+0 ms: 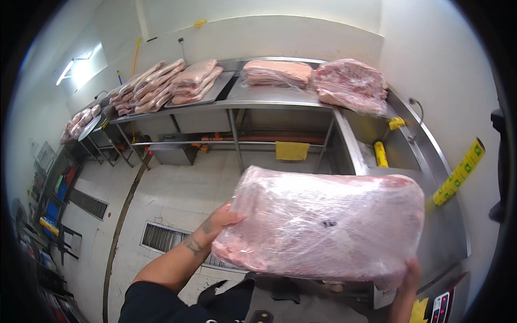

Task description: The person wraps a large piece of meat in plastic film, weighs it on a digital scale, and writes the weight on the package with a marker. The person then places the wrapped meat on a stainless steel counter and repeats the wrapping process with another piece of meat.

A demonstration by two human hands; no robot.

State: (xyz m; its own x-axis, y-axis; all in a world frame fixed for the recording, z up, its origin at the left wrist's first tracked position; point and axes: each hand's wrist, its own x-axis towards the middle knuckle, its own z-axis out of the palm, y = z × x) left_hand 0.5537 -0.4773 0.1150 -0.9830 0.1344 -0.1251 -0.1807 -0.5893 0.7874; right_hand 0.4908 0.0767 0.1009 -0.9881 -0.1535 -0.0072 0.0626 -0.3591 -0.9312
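A large slab of raw meat wrapped in clear plastic film is held up in front of my body, with a small dark mark on its wrap. My left hand grips its left edge, the thumb lying on top. My right hand holds the lower right corner; most of those fingers are hidden beneath the slab. Beyond it, on the steel counter, lie a stack of pale slabs in film and a large wrapped rib-side piece.
Stacked meat slabs cover the counter's left part, some on a metal tray. A steel sink holds a yellow roll. A yellow patterned roll stands at right. A scale display is lower right. Floor grates lie left.
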